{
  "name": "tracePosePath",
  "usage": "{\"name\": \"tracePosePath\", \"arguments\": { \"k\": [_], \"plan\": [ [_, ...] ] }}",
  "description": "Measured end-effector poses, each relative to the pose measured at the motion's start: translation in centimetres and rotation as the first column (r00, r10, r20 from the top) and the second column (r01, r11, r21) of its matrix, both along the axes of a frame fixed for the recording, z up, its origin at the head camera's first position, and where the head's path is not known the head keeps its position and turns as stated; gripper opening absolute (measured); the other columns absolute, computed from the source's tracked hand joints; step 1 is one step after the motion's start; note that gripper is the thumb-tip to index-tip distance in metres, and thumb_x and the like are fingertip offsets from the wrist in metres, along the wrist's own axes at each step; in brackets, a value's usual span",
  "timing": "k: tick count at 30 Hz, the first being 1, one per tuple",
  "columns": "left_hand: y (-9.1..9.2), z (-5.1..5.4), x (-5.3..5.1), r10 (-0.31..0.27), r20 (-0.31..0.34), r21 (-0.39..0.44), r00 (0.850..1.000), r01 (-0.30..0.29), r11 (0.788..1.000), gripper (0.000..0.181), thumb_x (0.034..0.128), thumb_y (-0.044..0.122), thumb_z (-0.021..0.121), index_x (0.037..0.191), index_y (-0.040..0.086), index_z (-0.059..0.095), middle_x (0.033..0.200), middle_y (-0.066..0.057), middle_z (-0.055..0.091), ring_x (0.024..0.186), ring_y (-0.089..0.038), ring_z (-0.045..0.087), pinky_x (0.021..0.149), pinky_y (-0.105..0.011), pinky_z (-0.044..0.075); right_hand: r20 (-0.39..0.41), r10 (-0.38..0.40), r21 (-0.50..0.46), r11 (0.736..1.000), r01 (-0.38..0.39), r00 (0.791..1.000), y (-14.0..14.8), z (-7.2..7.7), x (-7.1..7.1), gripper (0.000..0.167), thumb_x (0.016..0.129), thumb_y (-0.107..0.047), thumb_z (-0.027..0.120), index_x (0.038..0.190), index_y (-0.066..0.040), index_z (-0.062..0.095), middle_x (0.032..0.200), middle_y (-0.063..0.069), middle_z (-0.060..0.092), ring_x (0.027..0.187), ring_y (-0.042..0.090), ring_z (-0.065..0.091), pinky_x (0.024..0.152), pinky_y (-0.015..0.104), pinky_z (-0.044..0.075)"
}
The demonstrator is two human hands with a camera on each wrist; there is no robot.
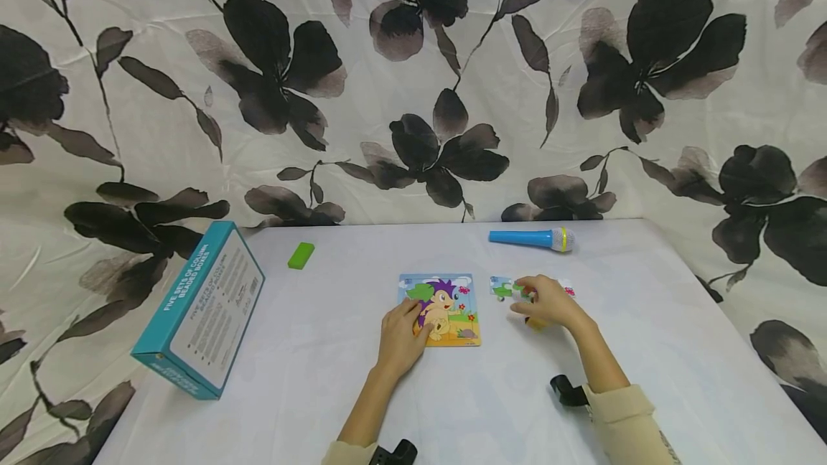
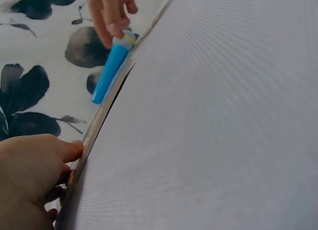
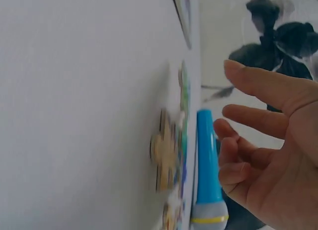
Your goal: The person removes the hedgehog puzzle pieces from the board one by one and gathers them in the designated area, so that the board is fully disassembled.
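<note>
A square jigsaw puzzle (image 1: 461, 318) with a purple-haired cartoon hedgehog lies mid-table. My left hand (image 1: 402, 339) rests on its left part, fingers and thumb on the picture. In the left wrist view, the left hand (image 2: 35, 173) touches the board's wooden edge (image 2: 102, 115). To the right of it, my right hand (image 1: 549, 301) hovers over several loose puzzle pieces (image 1: 501, 287), partly hiding them. The right wrist view shows that hand (image 3: 278, 125) with its fingers apart and nothing held. One loose piece (image 3: 166, 153) shows its bare wood there.
A toy microphone (image 1: 523, 238) with a blue handle lies behind the pieces. A green block (image 1: 301, 255) sits at the back left. On the left stands a teal and white box (image 1: 216, 307). Floral cloth (image 1: 413, 77) hangs behind the white table (image 1: 310, 350).
</note>
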State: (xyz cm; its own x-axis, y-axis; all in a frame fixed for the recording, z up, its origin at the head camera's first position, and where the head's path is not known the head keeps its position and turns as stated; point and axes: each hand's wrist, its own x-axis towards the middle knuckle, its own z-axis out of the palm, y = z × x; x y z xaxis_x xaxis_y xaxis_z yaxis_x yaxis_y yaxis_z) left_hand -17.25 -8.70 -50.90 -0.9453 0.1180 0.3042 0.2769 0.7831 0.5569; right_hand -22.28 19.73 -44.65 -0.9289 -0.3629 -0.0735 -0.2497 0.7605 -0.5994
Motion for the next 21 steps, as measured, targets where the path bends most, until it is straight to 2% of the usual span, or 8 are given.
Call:
{"name": "tracePosePath", "arguments": {
  "k": [4, 10, 18, 21],
  "plan": [
    [-0.1, 0.1, 0.1, -0.016, -0.017, -0.052, 1.0, 0.015, 0.999, 0.043, 0.0851, 0.02, 0.068, 0.117, -0.008, 0.061, 0.128, -0.019, 0.056, 0.126, -0.037, 0.045, 0.104, -0.053, 0.032, 0.001, 0.033, -0.09, 0.995, -0.033, 0.999, -2.1, -0.4, -0.5, 0.048, 0.083, -0.018, 0.07, 0.121, 0.008, 0.057, 0.099, 0.018, 0.061, 0.074, 0.019, 0.049, 0.064, 0.029, 0.043],
    [-0.2, 0.2, 0.3, 0.001, -0.043, -0.097, 0.999, -0.006, 0.995, 0.039, 0.0844, 0.022, 0.069, 0.111, -0.006, 0.066, 0.127, -0.018, 0.054, 0.122, -0.035, 0.045, 0.102, -0.05, 0.036, -0.035, 0.114, -0.174, 0.978, -0.119, 0.993, -6.0, -1.0, -1.5, 0.044, 0.082, -0.012, 0.07, 0.119, 0.008, 0.058, 0.095, 0.016, 0.062, 0.072, 0.016, 0.051, 0.064, 0.026, 0.044],
    [-0.6, 0.6, 0.8, 0.008, -0.052, -0.085, 0.999, -0.012, 0.996, 0.032, 0.0803, 0.02, 0.073, 0.104, -0.002, 0.071, 0.116, -0.017, 0.06, 0.114, -0.031, 0.051, 0.098, -0.047, 0.04, -0.038, 0.205, -0.199, 0.958, -0.208, 0.978, -11.2, -1.9, -2.3, 0.042, 0.084, -0.01, 0.068, 0.121, 0.007, 0.057, 0.092, 0.012, 0.061, 0.07, 0.013, 0.05, 0.06, 0.022, 0.045],
    [-0.7, 0.6, 1.0, 0.005, -0.06, -0.089, 0.998, -0.01, 0.996, 0.031, 0.0792, 0.02, 0.074, 0.102, 0.0, 0.072, 0.116, -0.017, 0.061, 0.113, -0.031, 0.052, 0.097, -0.046, 0.042, -0.04, 0.218, -0.189, 0.957, -0.221, 0.975, -12.6, -2.3, -2.4, 0.042, 0.083, -0.01, 0.069, 0.12, 0.007, 0.058, 0.097, 0.014, 0.063, 0.075, 0.017, 0.054, 0.067, 0.026, 0.049]
  ]
}}
